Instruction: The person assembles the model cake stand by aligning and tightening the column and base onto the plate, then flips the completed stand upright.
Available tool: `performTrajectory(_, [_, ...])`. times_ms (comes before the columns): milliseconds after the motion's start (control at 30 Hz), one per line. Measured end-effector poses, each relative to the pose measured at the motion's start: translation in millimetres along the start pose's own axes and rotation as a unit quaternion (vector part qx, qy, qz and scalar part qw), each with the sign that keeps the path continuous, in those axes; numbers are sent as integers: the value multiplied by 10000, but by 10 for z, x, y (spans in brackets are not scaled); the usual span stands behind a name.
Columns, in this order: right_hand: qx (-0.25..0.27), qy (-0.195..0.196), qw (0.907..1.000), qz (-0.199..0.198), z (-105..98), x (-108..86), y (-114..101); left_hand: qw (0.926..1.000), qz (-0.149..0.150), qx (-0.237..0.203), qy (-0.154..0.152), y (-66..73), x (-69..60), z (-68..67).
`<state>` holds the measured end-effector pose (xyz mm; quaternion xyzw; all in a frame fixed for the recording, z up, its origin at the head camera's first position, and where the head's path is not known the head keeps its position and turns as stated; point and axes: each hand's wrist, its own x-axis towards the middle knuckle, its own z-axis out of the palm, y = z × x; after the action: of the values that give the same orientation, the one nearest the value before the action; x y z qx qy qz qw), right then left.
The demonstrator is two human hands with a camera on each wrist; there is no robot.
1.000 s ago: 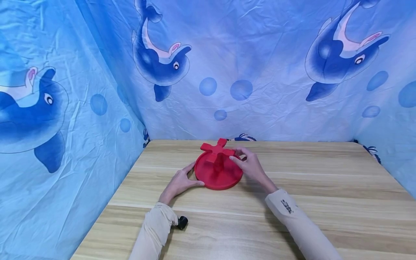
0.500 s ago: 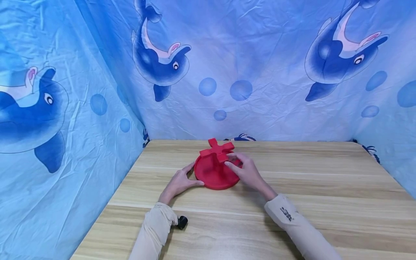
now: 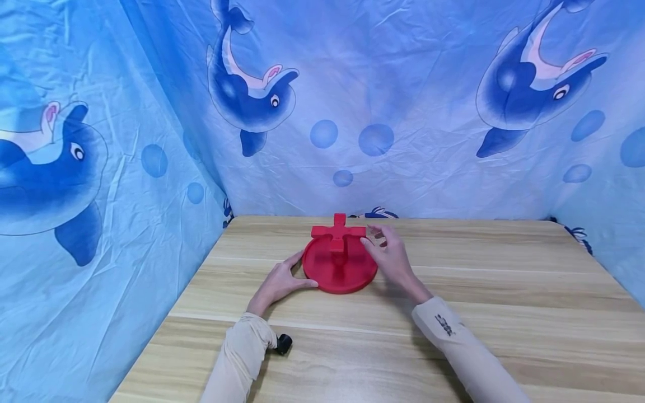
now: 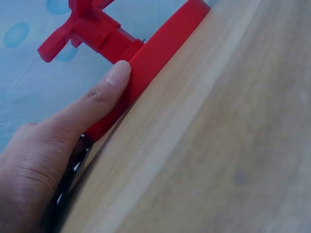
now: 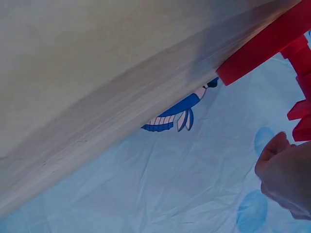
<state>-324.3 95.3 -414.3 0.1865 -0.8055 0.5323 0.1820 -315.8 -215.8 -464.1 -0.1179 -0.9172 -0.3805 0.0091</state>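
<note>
A red round base with a raised rim rests on the wooden table. From its middle rises a red stem, topped by a four-armed cross-shaped knob. My left hand holds the base by its left side, thumb pressed on the rim in the left wrist view and fingers spread around toward the back. At the knob's right arm is my right hand, thumb and fingers parted around that arm's end with a small gap showing. The right wrist view has only part of this hand, beside the knob.
The wooden table reaches out on both sides and in front of the base. Blue dolphin-printed cloth hangs behind the table and along its sides. A small black object sits at the left sleeve's cuff.
The cross knob has turned, its arms now pointing straight back, front and sideways. My right hand moved left to an arm, then back right off it. The left hand stayed on the base.
</note>
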Motion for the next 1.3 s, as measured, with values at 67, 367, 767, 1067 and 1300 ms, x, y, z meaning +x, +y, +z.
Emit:
performTrajectory(67, [-69, -132, 9999, 60, 8, 17, 21, 10000, 5, 3, -13, 3, -1, -1])
performTrajectory(367, [137, -601, 9978, 225, 40, 51, 33, 10000, -21, 7, -60, -2, 6, 4])
performTrajectory(767, [179, -512, 9983, 198, 32, 44, 38, 10000, -1, -8, -29, -4, -8, 13])
performTrajectory(1067, [75, -431, 9990, -98, 26, 22, 56, 10000, -13, 17, -22, 10, -14, 13])
performTrajectory(1300, [52, -411, 9991, -129, 17, -12, 38, 10000, -46, 34, -1, 21, -22, 20])
